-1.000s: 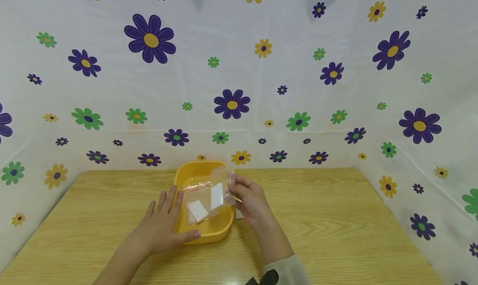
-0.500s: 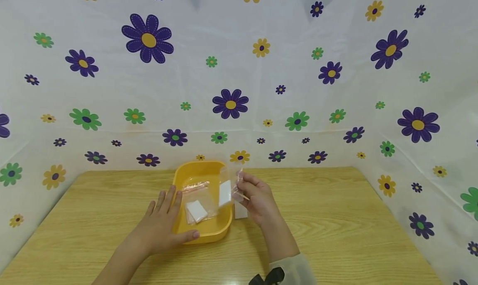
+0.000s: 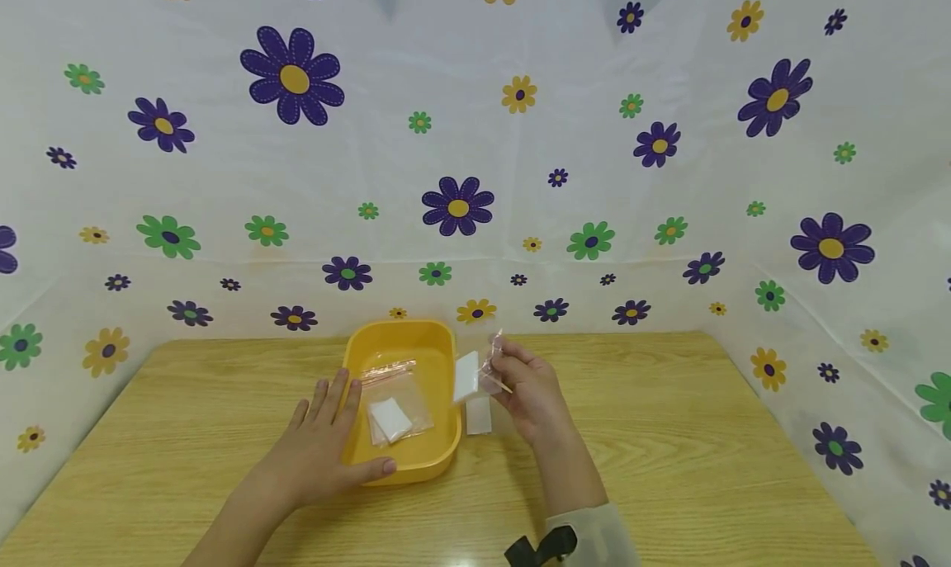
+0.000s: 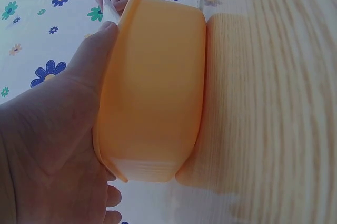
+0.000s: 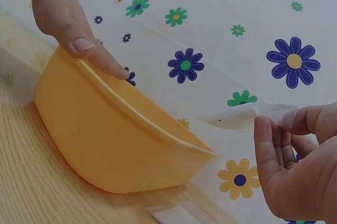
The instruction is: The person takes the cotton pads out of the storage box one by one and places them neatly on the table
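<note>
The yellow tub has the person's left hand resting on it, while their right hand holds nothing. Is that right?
Not quite: the right hand pinches a clear bag, as the head view shows. The left hand does rest on the yellow tub.

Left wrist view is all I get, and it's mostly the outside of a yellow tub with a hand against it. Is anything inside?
Observer: Yes. From the head view, a clear bag with a white piece showing lies in the tub.
Operator: And that white sliver by the other hand, up at the top of my picture?
Observer: That's another bag, see-through with something white in it, pinched in the person's right hand.
Operator: Fun! Has anything been left outside the tub?
Observer: Yes, a flat white item lies on the table, just to the right of the tub.
</note>
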### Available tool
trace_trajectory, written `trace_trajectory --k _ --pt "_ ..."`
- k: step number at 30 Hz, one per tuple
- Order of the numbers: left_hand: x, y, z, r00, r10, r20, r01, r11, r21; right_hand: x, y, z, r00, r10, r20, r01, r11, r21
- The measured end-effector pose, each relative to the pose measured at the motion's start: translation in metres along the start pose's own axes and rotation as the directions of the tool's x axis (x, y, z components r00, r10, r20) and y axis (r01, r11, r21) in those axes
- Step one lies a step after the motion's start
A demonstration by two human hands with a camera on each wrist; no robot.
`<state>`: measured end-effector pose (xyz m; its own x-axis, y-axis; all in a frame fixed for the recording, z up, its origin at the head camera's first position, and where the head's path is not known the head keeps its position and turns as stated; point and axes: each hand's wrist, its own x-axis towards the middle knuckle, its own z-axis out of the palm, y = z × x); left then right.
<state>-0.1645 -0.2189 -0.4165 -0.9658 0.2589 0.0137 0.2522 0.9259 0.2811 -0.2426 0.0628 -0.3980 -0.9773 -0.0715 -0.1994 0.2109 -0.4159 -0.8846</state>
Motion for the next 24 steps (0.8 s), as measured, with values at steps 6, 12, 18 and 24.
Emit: trace_trajectory --k 6,12,18,24 --pt "0.001 0.0 0.0 1.0 0.003 0.003 -0.003 1.0 -0.005 0.0 -0.005 -0.005 1.0 -0.012 -0.006 0.012 1.0 0.016" --pt "0.001 0.0 -0.002 1.0 0.009 0.005 -0.009 1.0 -0.021 0.001 -0.007 -0.011 1.0 -0.014 -0.025 0.014 1.0 0.018" --pt "0.0 0.002 -0.004 1.0 0.012 0.001 -0.012 1.0 -0.02 0.006 -0.008 -0.019 0.998 -0.018 -0.061 0.018 1.0 0.008" --pt "0.0 0.002 -0.003 1.0 0.006 0.004 -0.006 1.0 -0.017 0.01 -0.009 -0.028 0.995 -0.009 -0.1 0.009 1.0 0.007"
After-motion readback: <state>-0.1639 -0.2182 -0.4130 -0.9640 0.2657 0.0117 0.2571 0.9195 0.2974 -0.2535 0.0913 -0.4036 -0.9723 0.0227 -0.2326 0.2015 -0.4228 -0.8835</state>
